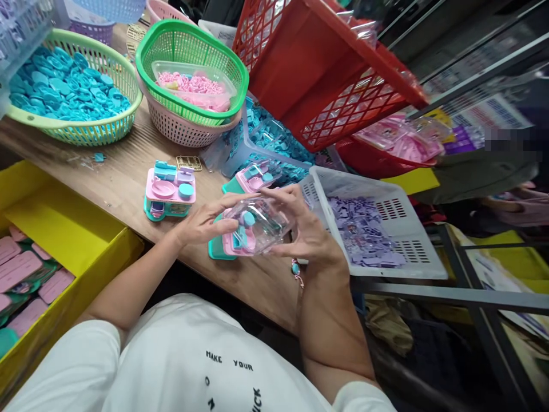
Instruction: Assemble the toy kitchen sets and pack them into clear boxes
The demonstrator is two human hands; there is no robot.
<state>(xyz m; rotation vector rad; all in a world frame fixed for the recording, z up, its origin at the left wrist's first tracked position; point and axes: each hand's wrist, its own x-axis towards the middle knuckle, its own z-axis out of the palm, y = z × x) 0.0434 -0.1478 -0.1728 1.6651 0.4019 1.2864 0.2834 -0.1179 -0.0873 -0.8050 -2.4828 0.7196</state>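
Between my hands is a clear plastic blister shell [272, 223], tilted above the table. My right hand [311, 232] curls around its right side, thumb below and fingers on top. My left hand [206, 220] grips its left edge, with the thumb across the front. Behind or under the shell shows a teal and pink toy kitchen [221, 246]; whether it touches the shell I cannot tell. Just beyond my fingers rests a second toy kitchen [253, 176]. To the left a third toy kitchen [170, 191] stands upright, with a pink sink and blue parts on top.
At the back are a basket of blue pieces [64, 86], a green basket [193, 46] and a tilted red crate [295, 68]. A white basket [412, 229] of purple pieces stands right. A yellow box [86, 240] is at left. Small trinkets [297, 272] lie near my right wrist.
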